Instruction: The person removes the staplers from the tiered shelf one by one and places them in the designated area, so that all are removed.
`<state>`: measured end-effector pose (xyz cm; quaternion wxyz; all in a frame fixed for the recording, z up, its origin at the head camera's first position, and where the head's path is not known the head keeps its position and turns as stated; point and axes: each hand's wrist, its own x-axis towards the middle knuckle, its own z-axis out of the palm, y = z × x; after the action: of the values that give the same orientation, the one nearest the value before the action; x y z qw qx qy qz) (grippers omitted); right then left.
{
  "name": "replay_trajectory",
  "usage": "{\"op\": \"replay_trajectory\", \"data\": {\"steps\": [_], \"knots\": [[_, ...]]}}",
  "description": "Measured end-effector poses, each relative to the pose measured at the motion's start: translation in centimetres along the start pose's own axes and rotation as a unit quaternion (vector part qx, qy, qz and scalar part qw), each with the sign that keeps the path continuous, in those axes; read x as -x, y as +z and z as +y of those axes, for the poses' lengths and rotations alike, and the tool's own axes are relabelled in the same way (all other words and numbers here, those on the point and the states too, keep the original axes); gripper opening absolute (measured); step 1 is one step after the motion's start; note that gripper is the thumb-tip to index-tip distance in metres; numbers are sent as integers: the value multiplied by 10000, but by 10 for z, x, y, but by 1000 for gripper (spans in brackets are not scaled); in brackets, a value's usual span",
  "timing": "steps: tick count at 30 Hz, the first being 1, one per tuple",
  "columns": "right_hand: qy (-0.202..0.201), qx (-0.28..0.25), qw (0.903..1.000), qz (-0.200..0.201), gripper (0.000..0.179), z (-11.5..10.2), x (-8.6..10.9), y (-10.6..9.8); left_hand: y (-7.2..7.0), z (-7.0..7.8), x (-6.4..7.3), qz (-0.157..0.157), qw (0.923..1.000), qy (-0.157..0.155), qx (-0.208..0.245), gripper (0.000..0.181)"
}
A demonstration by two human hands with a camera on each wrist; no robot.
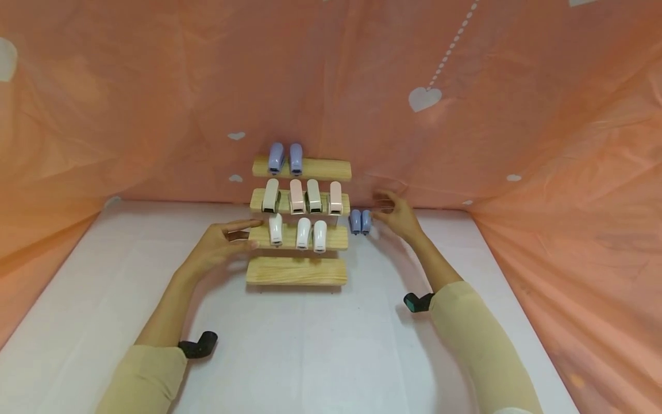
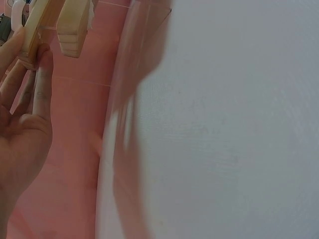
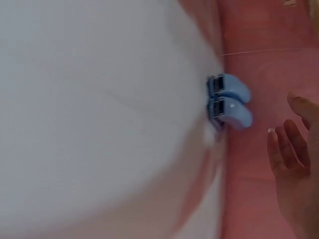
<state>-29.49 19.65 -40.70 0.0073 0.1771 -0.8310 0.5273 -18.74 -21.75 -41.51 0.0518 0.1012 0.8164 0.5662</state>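
Observation:
A tiered wooden rack (image 1: 296, 271) stands against the back cloth. My left hand (image 1: 216, 247) holds the left end of its second plank from the bottom; in the left wrist view, fingers and thumb lie on either side of the plank end (image 2: 34, 37). Three white mini staplers (image 1: 303, 234) stand on that plank. Above them are two pink staplers (image 1: 296, 196) and two pale grey-green ones (image 1: 313, 196). Two lavender-blue staplers (image 1: 296, 159) top the rack. To its right, two blue staplers (image 3: 234, 113) stand side by side. My right hand (image 1: 399, 218) is beside them, fingers loosely bent, apart from them.
A white cloth covers the table (image 1: 310, 351). Pink-orange cloth (image 1: 331, 75) with white hearts hangs behind and at both sides, close behind the rack. Black wrist cameras (image 1: 199, 345) jut inward from both forearms.

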Motion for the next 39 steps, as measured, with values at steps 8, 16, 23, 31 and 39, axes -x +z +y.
{"op": "replay_trajectory", "data": {"steps": [8,16,23,31,39], "knots": [[-624,-222,9978,27,53,-54,-1,-7,-1,1,-2,20,9999,98,120,54],[-831,-267,9961,135,49,-76,-6,-8,0,-1,-3,-21,9996,206,189,53],[-864,-207,9959,188,48,-94,-13,-7,-1,1,-1,-13,9993,302,238,52],[-1190,-167,9925,216,47,-93,-36,-3,-3,1,-1,4,9995,290,136,53],[-1316,-607,9891,-246,50,-103,-49,12,1,-1,-2,-69,9992,374,142,51]]}}
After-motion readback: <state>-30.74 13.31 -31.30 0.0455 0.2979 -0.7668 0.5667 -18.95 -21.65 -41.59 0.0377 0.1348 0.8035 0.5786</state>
